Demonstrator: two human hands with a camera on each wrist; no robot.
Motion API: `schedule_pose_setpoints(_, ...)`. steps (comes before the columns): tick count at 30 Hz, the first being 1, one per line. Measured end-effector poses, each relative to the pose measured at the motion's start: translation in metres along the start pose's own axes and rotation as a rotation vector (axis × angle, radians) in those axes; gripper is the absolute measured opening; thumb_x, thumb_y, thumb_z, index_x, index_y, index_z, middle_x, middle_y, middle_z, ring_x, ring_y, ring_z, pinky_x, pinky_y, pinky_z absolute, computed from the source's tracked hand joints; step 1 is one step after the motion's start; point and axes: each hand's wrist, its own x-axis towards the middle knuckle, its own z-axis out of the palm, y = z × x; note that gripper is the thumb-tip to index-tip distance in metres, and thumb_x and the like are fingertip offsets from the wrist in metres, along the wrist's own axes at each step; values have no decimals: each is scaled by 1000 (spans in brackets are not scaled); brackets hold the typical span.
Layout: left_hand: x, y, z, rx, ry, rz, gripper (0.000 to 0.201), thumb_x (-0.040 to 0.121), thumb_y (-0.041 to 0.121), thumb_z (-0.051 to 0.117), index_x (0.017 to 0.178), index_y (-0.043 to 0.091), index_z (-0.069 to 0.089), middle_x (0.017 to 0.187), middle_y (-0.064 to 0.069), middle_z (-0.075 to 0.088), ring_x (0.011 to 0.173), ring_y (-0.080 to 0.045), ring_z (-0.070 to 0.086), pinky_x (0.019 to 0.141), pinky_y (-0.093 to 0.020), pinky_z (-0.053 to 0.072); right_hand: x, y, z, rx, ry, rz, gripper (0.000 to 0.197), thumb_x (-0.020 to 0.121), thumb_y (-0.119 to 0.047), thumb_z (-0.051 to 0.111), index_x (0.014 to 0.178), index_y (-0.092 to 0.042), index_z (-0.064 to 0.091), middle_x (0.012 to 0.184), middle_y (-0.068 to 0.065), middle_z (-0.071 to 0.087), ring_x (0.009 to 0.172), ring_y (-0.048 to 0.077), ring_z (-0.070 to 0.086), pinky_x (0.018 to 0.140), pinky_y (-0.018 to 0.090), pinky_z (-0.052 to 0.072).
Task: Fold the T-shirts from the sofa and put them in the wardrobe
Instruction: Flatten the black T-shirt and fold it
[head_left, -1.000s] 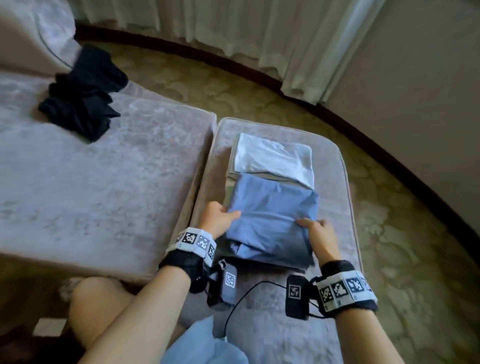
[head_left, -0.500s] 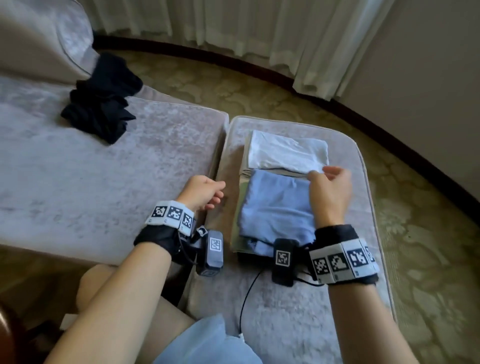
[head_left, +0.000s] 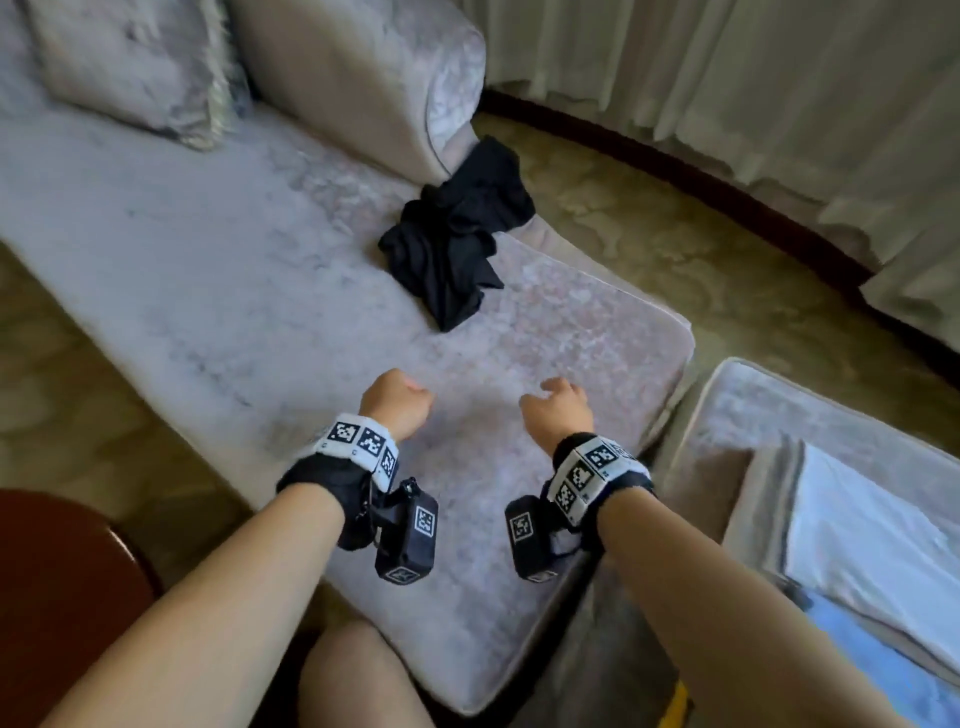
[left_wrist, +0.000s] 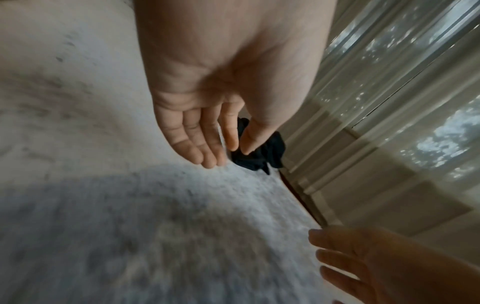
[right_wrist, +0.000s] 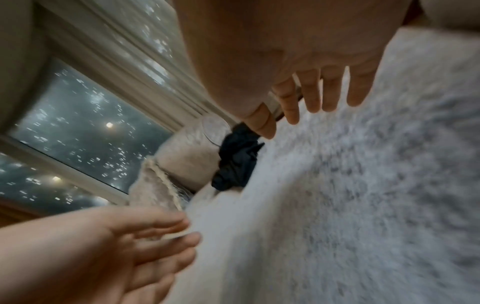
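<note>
Both hands are hovering over the pale grey velvet sofa (head_left: 218, 291), holding nothing. The left hand (head_left: 397, 402) is reaching out with its fingers (left_wrist: 197, 142) relaxed and nearly straight, thumb close beside the forefinger but pinching nothing. The right hand (head_left: 558, 410) is hanging beside it, well apart, its fingers (right_wrist: 311, 96) spread loosely and pointing down at the seat.

A crumpled black T-shirt (head_left: 457, 234) is lying on the sofa seat, beyond both hands and near the foot of the sofa's rounded armrest (head_left: 363, 78); neither hand is touching it. A fringed cushion (head_left: 130, 62) is leaning at the sofa's back corner, to the left of the armrest.

To the right of the sofa, a matching ottoman (head_left: 769, 410) is carrying a folded white T-shirt (head_left: 862, 535), with a folded blue T-shirt (head_left: 883, 670) lying just nearer than it, at the frame's edge.

Each wrist is wearing a black strap with a white band (head_left: 363, 441) of square black-and-white coded markers; no readable words are showing on them or on the clothes. Pale curtains (head_left: 727, 78) are hanging behind the sofa, above a patterned carpet (head_left: 649, 234).
</note>
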Motion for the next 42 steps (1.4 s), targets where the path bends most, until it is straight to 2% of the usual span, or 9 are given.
schedule_pose_setpoints(5, 110, 7, -15, -43, 110, -100, 32, 82, 33, 67, 104, 10, 61, 100, -9, 66, 89, -28, 65, 78, -35, 57, 84, -29, 50, -381, -31, 66, 102, 84, -72, 49, 157, -22, -2, 163, 7, -15, 149, 27, -17, 115, 61, -5)
schedule_pose_setpoints(12, 226, 63, 1, -507, -63, -245, 50, 73, 36, 82, 105, 5, 59, 92, -9, 67, 84, -22, 67, 68, -29, 56, 163, -92, 74, -411, -70, 333, 123, 75, -67, 65, 152, -25, -22, 154, 20, -35, 140, 45, -30, 109, 72, -8)
schedule_pose_setpoints(16, 240, 64, 10, -317, -34, -249, 22, 81, 15, 71, 77, 3, 51, 40, -2, 54, 53, -22, 50, 66, -34, 43, 173, -99, 78, -425, -70, 403, 125, 76, -59, 70, 151, -25, -24, 152, 23, -36, 139, 49, -30, 108, 73, -7)
schedule_pose_setpoints(19, 207, 51, -6, -300, -67, -279, 21, 84, 10, 66, 88, 6, 46, 32, 1, 44, 48, -19, 42, 64, -34, 40, 167, -92, 68, -396, -116, 358, 123, 78, -62, 68, 151, -27, -25, 152, 22, -37, 139, 48, -30, 110, 70, -5)
schedule_pose_setpoints(23, 122, 29, -55, -339, -105, -215, 12, 90, 13, 64, 87, 6, 55, 66, -6, 52, 48, -17, 45, 49, -24, 38, 131, -79, 59, -331, -83, 169, 120, 75, -63, 69, 154, -30, -15, 159, 11, -26, 145, 42, -21, 110, 72, 1)
schedule_pose_setpoints(27, 33, 23, -102, -400, 5, 28, 28, 95, 26, 60, 101, 0, 67, 97, -11, 70, 90, -26, 66, 88, -40, 51, 57, -94, 65, -55, -70, -227, 121, 77, -32, 79, 152, -40, -15, 162, 4, -18, 149, 35, -8, 112, 64, 16)
schedule_pose_setpoints(32, -92, 15, -169, -747, 303, 95, 23, 98, 31, 54, 89, 14, 68, 103, -10, 72, 97, -25, 68, 90, -38, 54, -31, -131, 61, -130, -50, -436, 58, 89, -18, 63, 141, -37, 47, 163, 1, 11, 149, 29, 10, 113, 63, 21)
schedule_pose_setpoints(35, -157, -12, -217, -866, 549, 130, 32, 97, 37, 55, 80, 12, 64, 96, -12, 70, 93, -26, 66, 86, -38, 51, -93, -153, 56, 49, -97, -587, 36, 88, -5, 50, 117, -17, 67, 121, 17, 64, 116, 34, 57, 98, 42, 44)
schedule_pose_setpoints(42, -289, -92, -279, -942, 437, 164, 99, 57, 67, 79, 133, 10, 54, 125, -9, 65, 108, -27, 66, 95, -42, 51, -267, -209, 63, 497, -426, -802, 13, 79, -16, 50, 68, -19, 57, 73, 1, 60, 76, 19, 57, 72, 33, 44)
